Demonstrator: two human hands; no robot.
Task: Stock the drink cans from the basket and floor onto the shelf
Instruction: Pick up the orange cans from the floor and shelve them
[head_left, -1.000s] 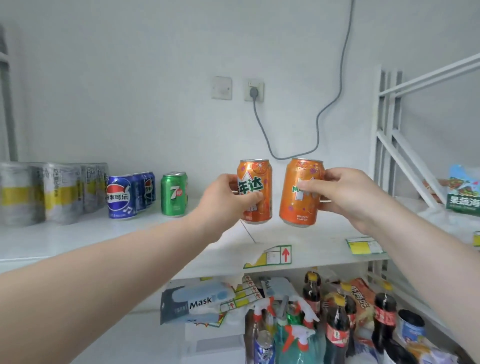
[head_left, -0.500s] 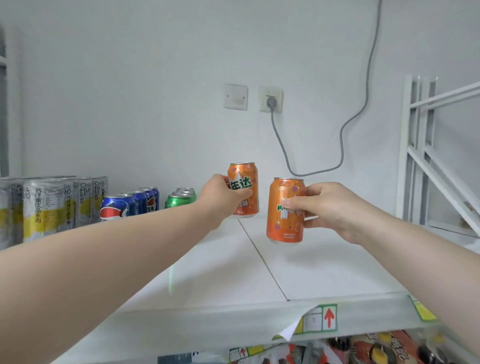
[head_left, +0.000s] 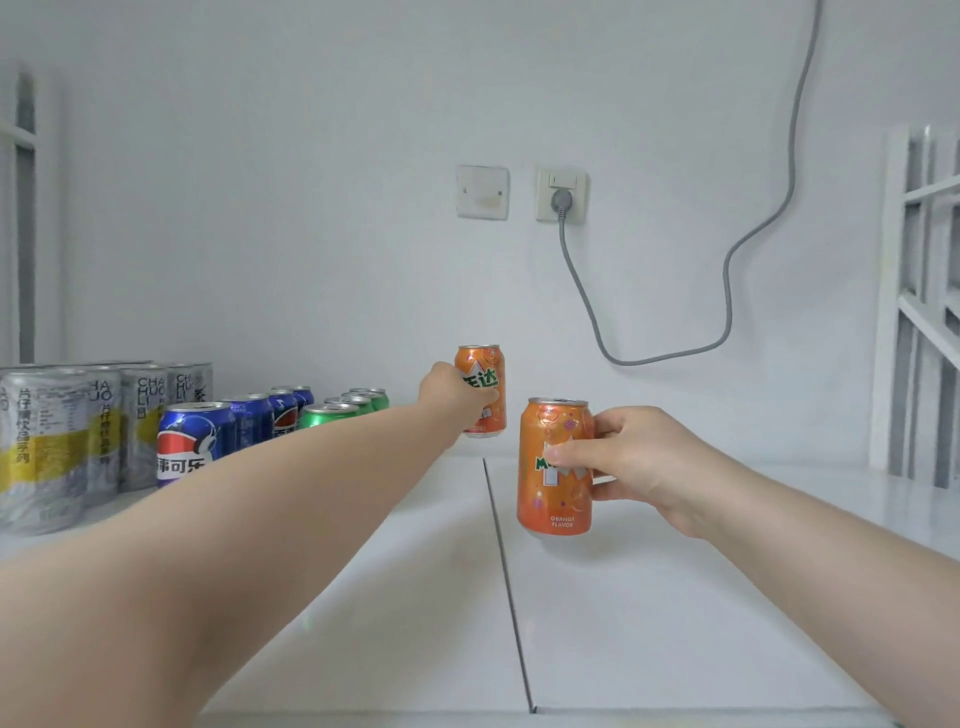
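Above the white shelf, the left hand grips an orange can deep near the wall, while the right hand clasps a second orange can nearer the front. Smooth open shelf surface spreads rightward; glossy blue cans, green cans and silver cans crowd the left.

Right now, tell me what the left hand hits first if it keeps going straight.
Probably the back wall. The left hand carries an orange can toward it, with nothing visible between, though depth is unclear.
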